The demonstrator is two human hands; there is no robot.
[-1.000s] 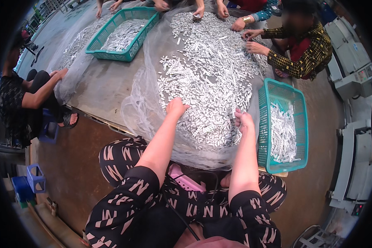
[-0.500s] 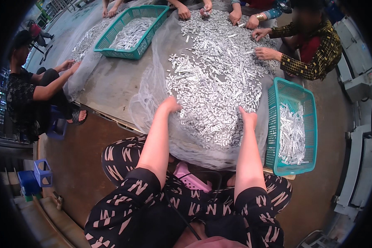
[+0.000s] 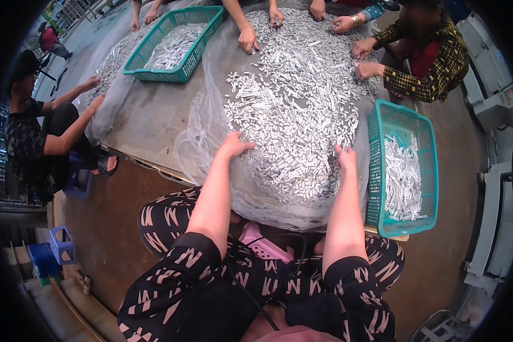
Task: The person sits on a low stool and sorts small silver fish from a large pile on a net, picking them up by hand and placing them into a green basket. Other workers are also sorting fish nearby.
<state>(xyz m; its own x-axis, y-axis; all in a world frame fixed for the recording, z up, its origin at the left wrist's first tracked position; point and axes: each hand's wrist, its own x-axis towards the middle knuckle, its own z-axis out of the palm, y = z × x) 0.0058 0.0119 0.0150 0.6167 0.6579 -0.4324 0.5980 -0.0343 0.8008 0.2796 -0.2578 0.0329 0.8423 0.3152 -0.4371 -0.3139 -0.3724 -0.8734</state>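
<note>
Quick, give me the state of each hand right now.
Left hand: fingers curled down onto the pile of small silvery metal pieces; grip cannot be told.
Right hand: resting on the same pile; grip cannot be told.

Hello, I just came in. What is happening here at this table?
A person seated at the table rests both hands on a big pile of small silver metal pieces lying on thin netting. The left hand touches the near left edge of the pile, and the right hand touches its right edge, beside a teal basket partly filled with such pieces. Other people's hands work the far side. A second teal basket sits far left.
</note>
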